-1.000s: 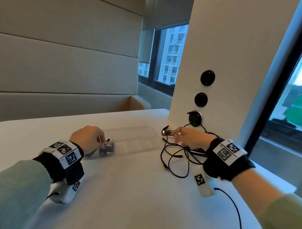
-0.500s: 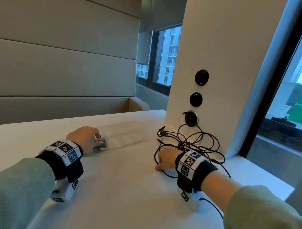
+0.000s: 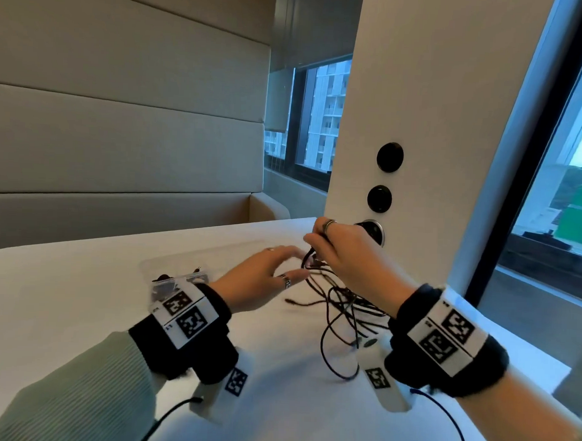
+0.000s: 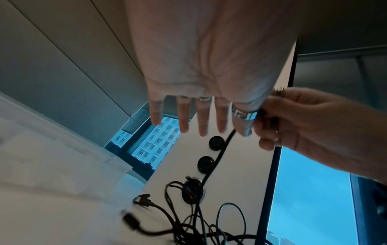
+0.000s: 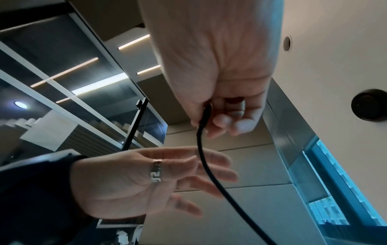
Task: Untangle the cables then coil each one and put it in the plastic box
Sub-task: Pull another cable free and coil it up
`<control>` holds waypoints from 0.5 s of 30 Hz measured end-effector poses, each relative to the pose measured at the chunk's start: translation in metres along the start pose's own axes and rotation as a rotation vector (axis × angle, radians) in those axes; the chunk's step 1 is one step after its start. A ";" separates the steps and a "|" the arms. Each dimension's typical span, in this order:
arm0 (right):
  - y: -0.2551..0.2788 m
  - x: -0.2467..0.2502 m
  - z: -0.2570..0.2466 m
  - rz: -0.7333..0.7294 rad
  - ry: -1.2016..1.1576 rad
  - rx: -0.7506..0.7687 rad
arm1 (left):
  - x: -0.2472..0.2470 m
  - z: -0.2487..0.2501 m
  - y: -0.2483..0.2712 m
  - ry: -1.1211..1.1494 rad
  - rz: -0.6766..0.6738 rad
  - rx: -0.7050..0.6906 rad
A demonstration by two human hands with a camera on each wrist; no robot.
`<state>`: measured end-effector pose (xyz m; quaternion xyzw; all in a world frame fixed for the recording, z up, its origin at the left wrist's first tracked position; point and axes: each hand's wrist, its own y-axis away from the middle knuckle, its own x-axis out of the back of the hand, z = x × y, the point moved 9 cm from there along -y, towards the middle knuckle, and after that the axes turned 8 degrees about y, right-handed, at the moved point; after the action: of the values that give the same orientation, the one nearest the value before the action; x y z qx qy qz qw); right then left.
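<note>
Since before: your right hand [image 3: 344, 255] has risen off the table [image 3: 99, 299], lifting a black cable [image 5: 204, 159]; your left hand [image 3: 264, 278] has left the plastic box [image 3: 182, 266] and come across
Right hand: pinching the cable's end, thumb against fingers
Left hand: fingers straight and spread, empty
Key relation: cable hangs down from your right pinch, just beside your left thumb; long axis near vertical, running into the tangle [image 3: 346, 308]
Tangle: thin, round, matte black loops on the table
Box: clear, thin-walled, left of the tangle

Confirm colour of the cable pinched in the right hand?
Black. The cable in the right hand shows best in the right wrist view.
</note>
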<state>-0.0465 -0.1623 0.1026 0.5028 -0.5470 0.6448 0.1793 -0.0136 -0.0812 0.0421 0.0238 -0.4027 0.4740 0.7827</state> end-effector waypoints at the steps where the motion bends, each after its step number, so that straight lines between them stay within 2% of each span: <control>1: 0.001 0.003 0.002 0.043 -0.082 -0.025 | -0.004 0.003 0.000 0.098 -0.016 -0.033; 3: 0.005 0.000 0.015 0.116 -0.337 -0.142 | -0.009 -0.001 0.003 0.346 -0.016 -0.055; 4: 0.009 -0.009 0.023 0.106 -0.479 -0.206 | -0.008 -0.006 0.006 0.468 0.021 -0.031; 5: 0.013 -0.024 0.030 0.047 -0.561 -0.252 | -0.005 -0.013 0.009 0.578 0.081 0.008; 6: 0.017 -0.043 0.033 -0.073 -0.551 -0.264 | -0.002 -0.020 0.012 0.681 0.149 0.052; 9: 0.050 -0.111 0.025 -0.673 -0.207 -0.132 | 0.006 -0.032 0.021 0.875 0.261 0.158; 10: 0.062 -0.127 0.021 -0.802 -0.107 -0.084 | 0.010 -0.033 0.023 0.891 0.271 0.174; 12: 0.074 -0.146 0.020 -0.904 0.053 -0.053 | 0.020 -0.031 0.027 0.853 0.284 0.184; 15: 0.069 -0.156 0.023 -0.902 0.244 -0.022 | 0.039 -0.030 0.031 0.788 0.331 0.179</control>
<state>-0.0227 -0.1566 -0.0683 0.6091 -0.2553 0.5510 0.5101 -0.0100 -0.0236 0.0367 -0.1562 -0.0288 0.5990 0.7848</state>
